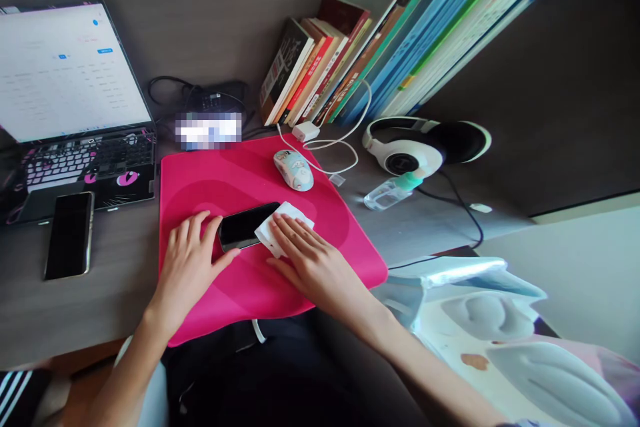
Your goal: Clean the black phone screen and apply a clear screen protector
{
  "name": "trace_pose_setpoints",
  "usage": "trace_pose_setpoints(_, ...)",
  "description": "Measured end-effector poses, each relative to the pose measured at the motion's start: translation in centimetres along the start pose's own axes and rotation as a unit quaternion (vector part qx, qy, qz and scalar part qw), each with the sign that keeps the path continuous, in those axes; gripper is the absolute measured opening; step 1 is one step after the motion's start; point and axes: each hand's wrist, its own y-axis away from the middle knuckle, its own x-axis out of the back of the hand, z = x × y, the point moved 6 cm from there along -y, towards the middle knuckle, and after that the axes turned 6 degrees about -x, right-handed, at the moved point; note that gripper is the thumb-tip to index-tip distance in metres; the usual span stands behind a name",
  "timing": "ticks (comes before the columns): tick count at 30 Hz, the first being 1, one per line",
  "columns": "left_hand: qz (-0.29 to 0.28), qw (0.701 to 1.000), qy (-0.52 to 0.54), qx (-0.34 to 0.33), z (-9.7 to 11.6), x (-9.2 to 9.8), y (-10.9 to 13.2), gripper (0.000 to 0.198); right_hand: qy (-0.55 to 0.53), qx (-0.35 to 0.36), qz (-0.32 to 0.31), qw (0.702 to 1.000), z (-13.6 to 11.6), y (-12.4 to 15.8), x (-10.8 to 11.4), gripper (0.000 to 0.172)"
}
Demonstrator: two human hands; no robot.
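Note:
A black smartphone [245,227] lies face up on a bright pink desk mat [210,300]. My left hand [193,257] rests at the phone's left end, its fingers spread, with thumb and forefinger touching the phone's edges. Flat under the fingers of my right hand [305,247] is a white tissue [273,237], pressed on the phone's right end. The tissue and hand hide that end of the phone. Farther back on the mat sits a patterned computer mouse [293,170].
An open laptop [90,167] and a second phone [69,235] are at the left. Books [320,70] lean along the back. At the right lie white headphones [400,147], a small spray bottle [393,191] and a charger [306,131] with its white cable. A bag [465,320] hangs below the desk's right edge.

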Motion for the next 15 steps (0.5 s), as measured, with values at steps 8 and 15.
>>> trace_pose_setpoints(8, 0.002, 0.999, 0.030, -0.011, -0.3, -0.1, 0.3, 0.061, -0.009, -0.013, 0.003, 1.000, 0.7, -0.4, 0.3, 0.051)
trace_pose_setpoints(15, 0.005, 1.000, 0.022, -0.005, -0.3, -0.2, 0.2, 0.061, -0.046, -0.033, 0.004, 0.998, 2.0, -2.4, -1.4, 0.054)
